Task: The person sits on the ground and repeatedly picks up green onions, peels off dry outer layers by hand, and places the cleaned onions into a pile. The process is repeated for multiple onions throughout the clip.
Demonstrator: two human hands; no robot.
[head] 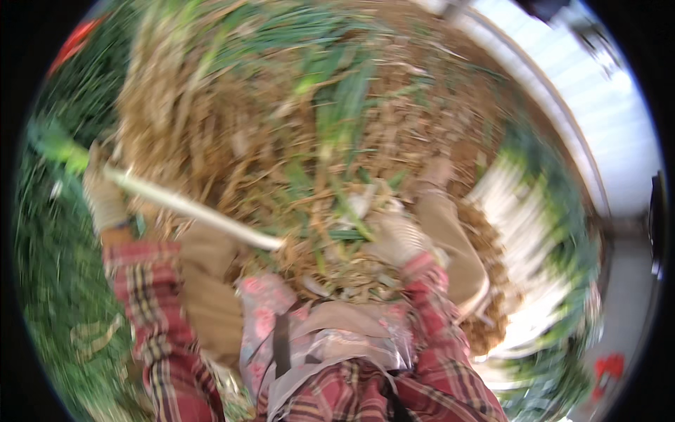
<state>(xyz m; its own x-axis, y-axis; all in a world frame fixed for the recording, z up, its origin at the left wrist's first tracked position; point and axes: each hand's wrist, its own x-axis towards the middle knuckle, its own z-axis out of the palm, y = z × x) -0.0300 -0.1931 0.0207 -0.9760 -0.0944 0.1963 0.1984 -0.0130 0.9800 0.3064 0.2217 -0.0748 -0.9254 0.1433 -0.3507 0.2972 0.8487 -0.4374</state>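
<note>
My left hand [104,190], in a pale knitted glove, grips a long Welsh onion or leek [195,208] around its upper stalk. The white shank slants down to the right, and its root end sits just in front of my lap. Its green top [58,150] sticks out beyond the hand on the left. Gloved too, my right hand [395,237] is low over a heap of peeled skins and leaf scraps [353,271] between my knees. Blur hides whether its fingers hold anything. A flowered apron [266,311] covers my lap.
Unpeeled stalks with dry brown leaves [163,95] lie heaped ahead. White-shanked stalks [527,227] are piled at the right, beside my knee. Green leaves [58,285] fill the left side. A pale strip of ground or wall [559,63] and a red object [609,369] appear farther right.
</note>
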